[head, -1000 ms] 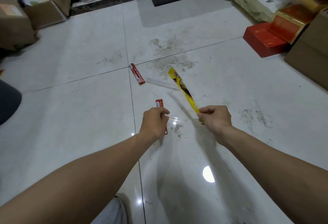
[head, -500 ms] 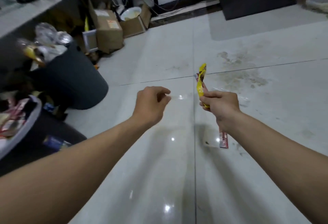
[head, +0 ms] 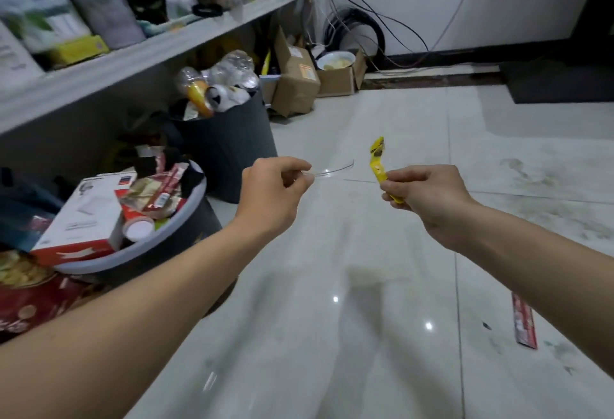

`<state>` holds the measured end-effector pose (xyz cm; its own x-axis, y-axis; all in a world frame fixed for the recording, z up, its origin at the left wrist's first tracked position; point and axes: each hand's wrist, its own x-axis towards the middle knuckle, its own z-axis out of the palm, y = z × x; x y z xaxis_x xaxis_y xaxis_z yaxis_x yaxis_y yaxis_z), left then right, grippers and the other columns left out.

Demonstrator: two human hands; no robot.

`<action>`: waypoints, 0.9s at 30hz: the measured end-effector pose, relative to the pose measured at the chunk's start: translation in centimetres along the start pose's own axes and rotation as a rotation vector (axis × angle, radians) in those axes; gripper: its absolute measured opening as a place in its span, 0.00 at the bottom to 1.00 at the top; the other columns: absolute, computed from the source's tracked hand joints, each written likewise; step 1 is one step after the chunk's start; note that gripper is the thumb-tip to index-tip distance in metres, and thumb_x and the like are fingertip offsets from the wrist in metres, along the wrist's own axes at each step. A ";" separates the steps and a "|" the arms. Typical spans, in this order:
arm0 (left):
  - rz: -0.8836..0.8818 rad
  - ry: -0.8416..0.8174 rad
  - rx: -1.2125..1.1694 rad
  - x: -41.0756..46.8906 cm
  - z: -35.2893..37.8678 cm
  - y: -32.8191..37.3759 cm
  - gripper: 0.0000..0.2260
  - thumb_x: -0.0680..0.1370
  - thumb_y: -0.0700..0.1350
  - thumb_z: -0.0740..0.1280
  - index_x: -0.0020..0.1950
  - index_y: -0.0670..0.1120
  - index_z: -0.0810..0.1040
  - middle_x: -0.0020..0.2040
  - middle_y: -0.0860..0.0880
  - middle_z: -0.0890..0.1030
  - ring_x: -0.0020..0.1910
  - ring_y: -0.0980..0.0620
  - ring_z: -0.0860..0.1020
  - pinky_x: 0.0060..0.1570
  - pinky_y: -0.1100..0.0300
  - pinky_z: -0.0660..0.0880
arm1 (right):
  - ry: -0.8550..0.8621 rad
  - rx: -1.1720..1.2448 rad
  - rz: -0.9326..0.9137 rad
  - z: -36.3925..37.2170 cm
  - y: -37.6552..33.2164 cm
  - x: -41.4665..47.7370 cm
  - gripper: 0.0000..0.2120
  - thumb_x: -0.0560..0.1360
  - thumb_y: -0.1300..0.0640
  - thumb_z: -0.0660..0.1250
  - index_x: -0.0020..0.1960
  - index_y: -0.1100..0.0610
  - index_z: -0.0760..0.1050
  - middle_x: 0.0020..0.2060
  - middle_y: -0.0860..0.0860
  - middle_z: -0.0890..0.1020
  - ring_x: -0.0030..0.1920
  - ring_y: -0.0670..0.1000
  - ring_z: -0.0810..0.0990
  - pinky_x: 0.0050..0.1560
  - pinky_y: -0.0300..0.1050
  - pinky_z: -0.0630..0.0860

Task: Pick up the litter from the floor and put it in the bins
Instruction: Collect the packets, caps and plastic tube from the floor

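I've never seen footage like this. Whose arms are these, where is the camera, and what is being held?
There is no machine here. A person wears a camera on the head, looking forward and down, so you see their own two arms. The left hand pinches a thin clear plastic strip. The right hand grips a crumpled yellow wrapper. A red wrapper lies on the tiled floor at the lower right. On the left, under a shelf, stand two dark bins: the near bin is piled with a box and wrappers, and the far bin is heaped with plastic bottles.
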<state>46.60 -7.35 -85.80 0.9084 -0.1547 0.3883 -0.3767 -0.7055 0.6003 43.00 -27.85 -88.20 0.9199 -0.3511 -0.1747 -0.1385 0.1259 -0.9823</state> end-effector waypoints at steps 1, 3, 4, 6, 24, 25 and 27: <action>0.019 0.010 0.006 0.2 -1.1 -0.5 0.08 0.76 0.45 0.71 0.54 0.46 0.84 0.42 0.53 0.83 0.42 0.57 0.81 0.49 0.61 0.79 | -0.008 -0.019 -0.016 1.0 -0.6 -0.3 0.04 0.72 0.70 0.71 0.46 0.64 0.79 0.38 0.55 0.81 0.33 0.49 0.80 0.32 0.33 0.78; 0.045 0.040 0.016 0.6 -3.1 -1.3 0.09 0.76 0.45 0.71 0.55 0.46 0.84 0.42 0.54 0.83 0.41 0.57 0.80 0.44 0.68 0.76 | -0.020 -0.056 -0.048 2.9 -2.0 -0.6 0.05 0.72 0.69 0.71 0.48 0.65 0.79 0.39 0.56 0.81 0.33 0.49 0.80 0.32 0.32 0.78; 0.047 0.058 0.015 0.7 -4.1 -1.7 0.09 0.76 0.45 0.71 0.55 0.46 0.84 0.42 0.53 0.82 0.41 0.57 0.80 0.43 0.69 0.76 | -0.029 -0.071 -0.062 4.0 -2.6 -0.8 0.06 0.72 0.69 0.71 0.48 0.65 0.79 0.39 0.56 0.81 0.34 0.49 0.80 0.32 0.33 0.77; 0.033 0.089 0.012 0.9 -6.2 -2.8 0.10 0.76 0.45 0.71 0.56 0.46 0.83 0.44 0.52 0.83 0.42 0.57 0.79 0.45 0.65 0.77 | -0.050 -0.091 -0.085 6.3 -3.9 -1.3 0.06 0.72 0.69 0.71 0.48 0.65 0.80 0.39 0.56 0.81 0.34 0.49 0.80 0.33 0.34 0.77; -0.337 0.406 0.218 -2.8 -21.0 -17.8 0.12 0.77 0.46 0.70 0.59 0.47 0.82 0.54 0.50 0.83 0.47 0.57 0.77 0.49 0.62 0.75 | -0.388 -0.246 -0.145 29.4 -3.5 -4.0 0.03 0.72 0.65 0.73 0.44 0.58 0.84 0.44 0.53 0.84 0.46 0.52 0.83 0.46 0.46 0.81; -0.346 0.405 0.223 -2.9 -21.0 -18.3 0.12 0.77 0.46 0.70 0.59 0.48 0.82 0.54 0.50 0.83 0.47 0.56 0.77 0.50 0.61 0.76 | -0.390 -0.268 -0.147 30.1 -3.4 -4.0 0.04 0.72 0.64 0.74 0.45 0.57 0.84 0.45 0.52 0.85 0.47 0.52 0.83 0.49 0.49 0.81; -0.365 0.404 0.217 -2.9 -20.9 -19.1 0.12 0.77 0.46 0.70 0.59 0.48 0.82 0.54 0.50 0.83 0.48 0.55 0.78 0.51 0.58 0.77 | -0.392 -0.306 -0.153 31.2 -3.3 -4.0 0.04 0.72 0.62 0.74 0.46 0.56 0.84 0.45 0.51 0.85 0.48 0.52 0.83 0.50 0.51 0.81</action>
<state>47.37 21.01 -83.82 0.8153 0.3706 0.4450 0.0316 -0.7958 0.6048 51.19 2.14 -82.20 0.9982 0.0372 -0.0464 -0.0382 -0.1972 -0.9796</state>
